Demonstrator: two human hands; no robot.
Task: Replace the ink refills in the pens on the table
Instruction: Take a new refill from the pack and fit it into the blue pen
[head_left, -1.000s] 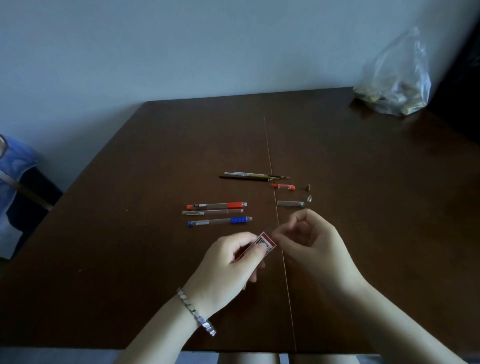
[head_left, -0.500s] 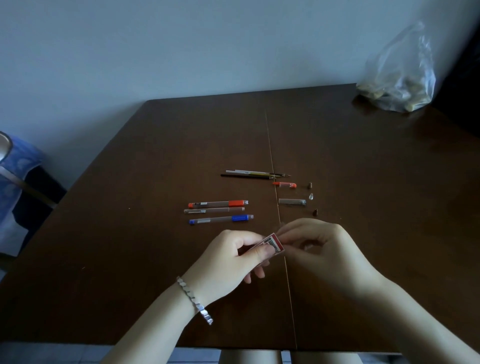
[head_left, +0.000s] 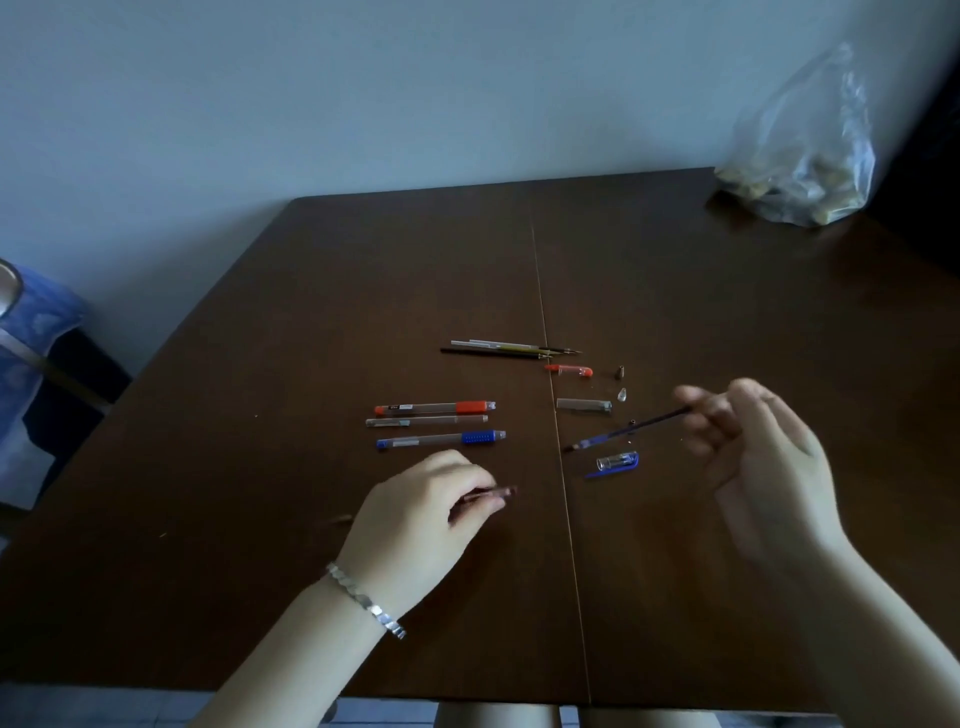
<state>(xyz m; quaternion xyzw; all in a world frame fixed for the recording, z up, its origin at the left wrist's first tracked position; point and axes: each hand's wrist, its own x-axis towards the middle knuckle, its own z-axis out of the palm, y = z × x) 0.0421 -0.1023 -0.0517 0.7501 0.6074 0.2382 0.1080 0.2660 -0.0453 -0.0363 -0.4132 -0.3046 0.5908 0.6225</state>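
Note:
My right hand (head_left: 753, 457) pinches one end of a thin dark ink refill (head_left: 618, 432), which slants down and left towards the table seam. A clear cap with a blue clip (head_left: 618, 462) lies just below the refill. My left hand (head_left: 426, 514), with a bracelet on its wrist, is closed on a small reddish item (head_left: 496, 491) that is too blurred to identify. Three pens lie side by side left of the seam: red-grip (head_left: 436, 407), clear (head_left: 426, 421) and blue-grip (head_left: 441, 439). Spare refills (head_left: 509, 348) lie farther back.
A red cap (head_left: 569, 370), a grey tube piece (head_left: 583, 405) and small tip parts (head_left: 621, 394) lie right of the seam on the dark wooden table (head_left: 260, 519). A clear plastic bag (head_left: 800, 166) sits at the back right corner. A blue-covered chair (head_left: 31, 332) stands to the left.
My hands have parted. The right hand has swung right with a refill in its fingers, and the left has moved left. A blue-clip cap now lies on the table.

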